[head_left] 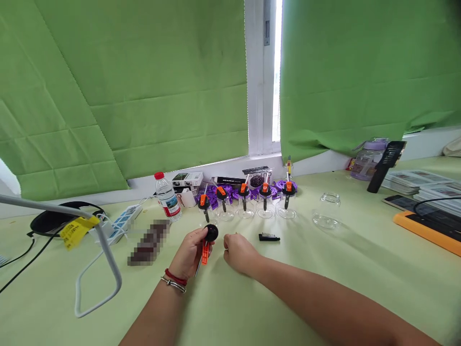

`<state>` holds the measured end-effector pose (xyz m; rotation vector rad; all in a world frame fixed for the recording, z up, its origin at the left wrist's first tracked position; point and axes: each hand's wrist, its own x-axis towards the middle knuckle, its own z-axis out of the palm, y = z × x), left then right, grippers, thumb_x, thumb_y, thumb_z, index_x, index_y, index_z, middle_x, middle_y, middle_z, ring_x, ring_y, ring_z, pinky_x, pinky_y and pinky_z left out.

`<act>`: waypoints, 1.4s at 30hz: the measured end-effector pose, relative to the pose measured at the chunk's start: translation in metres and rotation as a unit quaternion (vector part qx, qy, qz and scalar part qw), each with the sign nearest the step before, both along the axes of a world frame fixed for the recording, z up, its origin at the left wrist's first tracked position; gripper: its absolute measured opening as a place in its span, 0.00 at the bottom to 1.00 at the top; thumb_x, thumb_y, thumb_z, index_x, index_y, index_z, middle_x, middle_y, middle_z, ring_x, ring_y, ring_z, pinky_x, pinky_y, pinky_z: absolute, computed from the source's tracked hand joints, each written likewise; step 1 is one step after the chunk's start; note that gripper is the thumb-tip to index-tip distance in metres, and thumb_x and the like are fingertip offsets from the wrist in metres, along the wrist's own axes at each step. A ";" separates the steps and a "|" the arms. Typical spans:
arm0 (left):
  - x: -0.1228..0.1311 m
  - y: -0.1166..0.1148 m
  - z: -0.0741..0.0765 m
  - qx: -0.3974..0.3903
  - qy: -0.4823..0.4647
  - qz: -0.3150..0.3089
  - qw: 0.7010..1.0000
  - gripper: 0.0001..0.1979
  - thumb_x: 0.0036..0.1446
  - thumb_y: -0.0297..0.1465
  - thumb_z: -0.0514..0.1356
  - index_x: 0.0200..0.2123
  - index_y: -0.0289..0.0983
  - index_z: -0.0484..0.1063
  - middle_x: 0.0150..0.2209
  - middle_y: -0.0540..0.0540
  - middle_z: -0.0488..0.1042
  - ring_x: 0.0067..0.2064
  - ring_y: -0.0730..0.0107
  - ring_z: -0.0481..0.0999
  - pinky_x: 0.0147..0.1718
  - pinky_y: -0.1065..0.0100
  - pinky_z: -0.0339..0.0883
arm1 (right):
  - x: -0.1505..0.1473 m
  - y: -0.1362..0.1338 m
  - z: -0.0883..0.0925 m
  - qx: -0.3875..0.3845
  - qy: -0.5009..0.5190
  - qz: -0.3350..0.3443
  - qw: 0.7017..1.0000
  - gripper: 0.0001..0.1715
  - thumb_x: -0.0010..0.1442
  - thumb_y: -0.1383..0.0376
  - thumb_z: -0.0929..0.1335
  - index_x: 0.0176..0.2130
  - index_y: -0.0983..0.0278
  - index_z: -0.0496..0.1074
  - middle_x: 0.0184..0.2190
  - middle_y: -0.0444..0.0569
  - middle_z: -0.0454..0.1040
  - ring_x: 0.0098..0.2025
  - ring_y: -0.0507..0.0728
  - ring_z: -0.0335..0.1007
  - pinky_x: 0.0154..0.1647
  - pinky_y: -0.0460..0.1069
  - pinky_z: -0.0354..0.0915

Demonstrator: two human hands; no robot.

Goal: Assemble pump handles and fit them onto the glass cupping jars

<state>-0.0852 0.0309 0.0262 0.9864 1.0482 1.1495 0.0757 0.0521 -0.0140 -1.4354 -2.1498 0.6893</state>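
My left hand (190,252) is closed around a black-and-orange bottle top (211,233). Its round black cap faces up, its orange part (205,253) points down, and a thin metallic piece sticks out beside it. Just to the right, my right hand (239,252) is curled low over the table, its fingertips pressed together; whatever they may hold is hidden. Right of that hand lies a small black part with a spring (269,237). Behind both hands stands a row of several clear bottles (265,211) with black-and-orange tops. A topless clear glass bottle (326,211) is farther right.
At left are a grey bent metal tube (117,278) with a yellow tag, a power strip (124,221) and a water bottle (168,199). Purple pieces (225,190) and boxes (187,179) line the wall. On the right are a phone (399,202) and an orange-edged device (428,230).
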 end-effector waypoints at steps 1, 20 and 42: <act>0.000 0.002 -0.002 0.002 0.031 0.005 1.000 0.17 0.48 0.42 0.64 0.30 0.32 0.70 0.23 0.48 0.72 0.20 0.76 0.66 0.19 0.74 0.56 | -0.004 0.002 0.001 0.000 0.005 0.001 1.000 0.08 0.46 0.77 0.65 0.30 0.67 0.69 0.26 0.49 0.70 0.31 0.54 0.63 0.28 0.46 0.49; -0.003 0.002 -0.003 0.050 0.172 -0.107 0.978 0.27 0.43 0.42 0.68 0.45 0.33 0.71 0.27 0.52 0.69 0.25 0.76 0.64 0.26 0.71 0.60 | 0.032 0.014 0.029 -0.303 0.466 0.018 0.831 0.14 0.51 0.61 0.71 0.33 0.68 0.70 0.19 0.42 0.69 0.15 0.45 0.55 0.14 0.42 0.48; -0.016 0.015 -0.010 0.100 0.455 0.173 0.868 0.20 0.59 0.47 0.45 0.26 0.38 0.62 0.24 0.47 0.68 0.21 0.71 0.66 0.21 0.69 0.54 | 0.007 -0.004 0.017 -0.166 0.492 0.073 0.851 0.20 0.47 0.64 0.72 0.40 0.64 0.66 0.24 0.39 0.69 0.24 0.48 0.61 0.26 0.45 0.58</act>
